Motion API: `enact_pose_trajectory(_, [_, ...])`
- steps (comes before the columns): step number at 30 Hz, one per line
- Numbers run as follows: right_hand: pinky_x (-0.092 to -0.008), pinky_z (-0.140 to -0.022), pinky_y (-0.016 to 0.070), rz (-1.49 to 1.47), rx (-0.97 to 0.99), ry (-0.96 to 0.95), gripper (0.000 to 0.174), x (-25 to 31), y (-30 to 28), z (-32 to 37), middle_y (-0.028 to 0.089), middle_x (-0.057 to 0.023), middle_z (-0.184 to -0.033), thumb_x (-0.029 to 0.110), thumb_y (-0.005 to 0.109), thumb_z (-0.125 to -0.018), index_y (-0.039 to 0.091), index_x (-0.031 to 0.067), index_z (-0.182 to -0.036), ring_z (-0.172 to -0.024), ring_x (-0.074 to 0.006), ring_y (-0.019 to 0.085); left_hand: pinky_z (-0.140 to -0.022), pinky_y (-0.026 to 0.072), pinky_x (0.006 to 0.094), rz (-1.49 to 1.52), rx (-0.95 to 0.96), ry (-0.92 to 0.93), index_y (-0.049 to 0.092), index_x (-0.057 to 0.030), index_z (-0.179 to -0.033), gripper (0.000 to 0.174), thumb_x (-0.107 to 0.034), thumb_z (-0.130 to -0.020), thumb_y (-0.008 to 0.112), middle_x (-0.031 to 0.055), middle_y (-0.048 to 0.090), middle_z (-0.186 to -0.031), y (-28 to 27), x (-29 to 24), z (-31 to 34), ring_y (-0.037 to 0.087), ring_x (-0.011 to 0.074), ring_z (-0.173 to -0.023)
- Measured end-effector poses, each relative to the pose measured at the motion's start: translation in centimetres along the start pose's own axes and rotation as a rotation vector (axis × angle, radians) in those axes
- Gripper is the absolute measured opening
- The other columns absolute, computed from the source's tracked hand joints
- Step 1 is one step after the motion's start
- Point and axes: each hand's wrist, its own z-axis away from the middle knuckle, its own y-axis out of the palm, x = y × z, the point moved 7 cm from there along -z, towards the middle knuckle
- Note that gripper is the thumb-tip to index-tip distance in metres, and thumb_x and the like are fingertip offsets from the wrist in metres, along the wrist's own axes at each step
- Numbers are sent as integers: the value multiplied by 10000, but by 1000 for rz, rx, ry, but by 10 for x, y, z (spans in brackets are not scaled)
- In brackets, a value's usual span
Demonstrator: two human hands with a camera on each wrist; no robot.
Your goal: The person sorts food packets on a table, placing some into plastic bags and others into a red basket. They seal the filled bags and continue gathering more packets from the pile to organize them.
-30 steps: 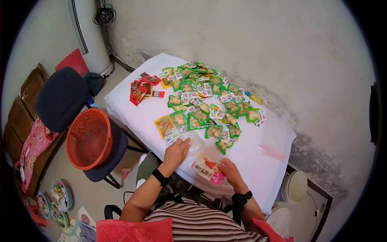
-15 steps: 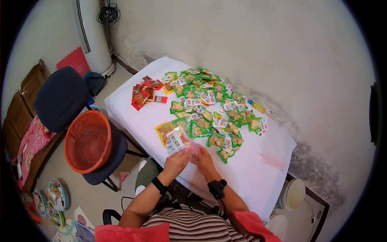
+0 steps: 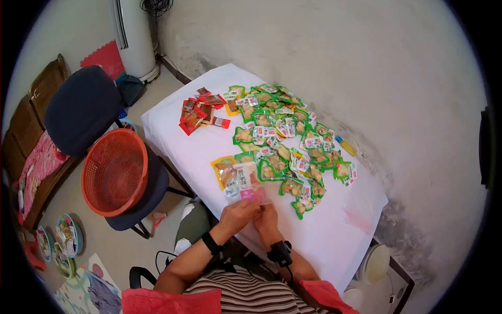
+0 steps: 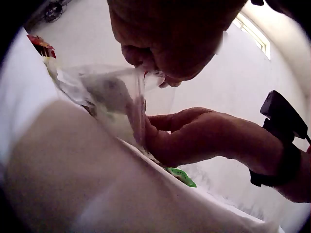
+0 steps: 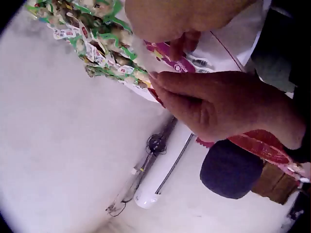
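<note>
A clear plastic pouch (image 3: 248,177) with printed panels and a pink end lies over the near edge of the snack packets. My left hand (image 3: 238,215) pinches its pink end. Close beside it, my right hand (image 3: 267,222) pinches the same end, thumb against fingers. In the left wrist view the see-through pouch (image 4: 114,99) stretches away from both hands, with the right hand (image 4: 194,138) below the left one. A yellow-edged packet (image 3: 222,170) lies partly under the pouch. Green-edged packets of pale chunks (image 3: 274,162) spread just beyond.
Red packets (image 3: 191,118) lie at the far left of the white-covered table (image 3: 178,141). A yellow-and-blue tool (image 3: 346,146) sits by the wall. An orange basket (image 3: 115,191) stands on a dark chair (image 3: 81,112) to the left; a white bucket (image 3: 375,264) is at right.
The right hand came left from the table's near side to join the left hand at the pouch's pink end. The pouch turned, its printed end now pointing away over the packets.
</note>
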Motion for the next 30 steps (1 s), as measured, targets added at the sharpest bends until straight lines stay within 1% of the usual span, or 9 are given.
enact_pose_trajectory(4, [-319, -831, 489, -98, -129, -7, 206, 4, 15, 0, 583, -83, -1021, 82, 423, -886, 530, 39, -1057, -944, -188, 582, -540, 516, 327, 78, -90, 25, 615, -150, -1036, 268, -121, -771, 644, 47, 588, -768, 0, 3, 1, 620, 229, -687])
enact_pose_trajectory(6, [-308, -774, 496, 292, 198, -218, 157, 27, 64, 27, 565, -90, -970, 96, 432, -918, 498, 45, -1052, -898, -187, 574, -587, 527, 328, 30, 16, 17, 615, -133, -1023, 261, -113, -763, 622, 32, 606, -820, 7, 4, 2, 628, 230, -715])
enact_pose_trajectory(9, [-300, -876, 452, 78, 191, -120, 206, 6, 34, 33, 550, -98, -1071, 99, 438, -917, 500, 36, -1103, -1016, -182, 535, -601, 528, 328, 48, -65, 93, 616, -131, -1014, 244, -95, -774, 599, 37, 609, -829, 1, 2, -1, 630, 233, -728])
enact_pose_trajectory(16, [-319, -886, 445, 76, 198, -26, 187, 1, 37, 25, 556, -94, -1042, 73, 433, -899, 534, 4, -1041, -998, -178, 542, -544, 514, 323, 41, -51, 84, 635, -142, -1003, 277, -77, -734, 633, 51, 632, -833, -3, -4, -6, 634, 233, -699])
enact_pose_trajectory(18, [-334, -973, 387, 164, 361, -36, 373, -10, 35, 11, 518, -92, -1200, 92, 412, -913, 428, 21, -1279, -1096, -192, 504, -514, 501, 325, -9, -59, 63, 648, -148, -987, 267, -71, -731, 639, 38, 600, -752, -5, -1, -7, 612, 224, -629])
enact_pose_trajectory(22, [-310, -953, 396, 135, 286, 8, 453, -17, 26, -9, 497, -100, -1250, 67, 430, -881, 386, 13, -1329, -1098, -187, 499, -453, 460, 341, -53, -49, 78, 667, -151, -982, 235, -94, -755, 645, 50, 479, -622, -7, -3, -7, 550, 224, -538])
enact_pose_trajectory(26, [-299, -937, 407, 333, 368, 4, 421, 4, 25, 13, 482, -99, -1268, 87, 444, -907, 399, 12, -1319, -1112, -179, 492, -454, 452, 345, -67, -44, 53, 664, -136, -991, 221, -117, -770, 658, 63, 491, -635, -5, 0, -3, 554, 232, -545])
enact_pose_trajectory(29, [-289, -860, 457, 581, 283, -51, 342, 27, 5, 26, 549, -90, -1176, 127, 483, -926, 480, 9, -1247, -1020, -165, 551, -477, 452, 348, -113, 15, 26, 657, -121, -1008, 241, -126, -768, 676, 69, 496, -650, -6, -4, -1, 557, 240, -565])
enact_pose_trajectory(30, [-269, -797, 471, 653, 234, -80, 263, 46, 5, 38, 593, -63, -1041, 137, 505, -917, 547, 26, -1152, -908, -149, 576, -489, 461, 350, -130, 14, 38, 647, -120, -1023, 266, -117, -759, 677, 61, 504, -656, -5, -4, 2, 564, 235, -582])
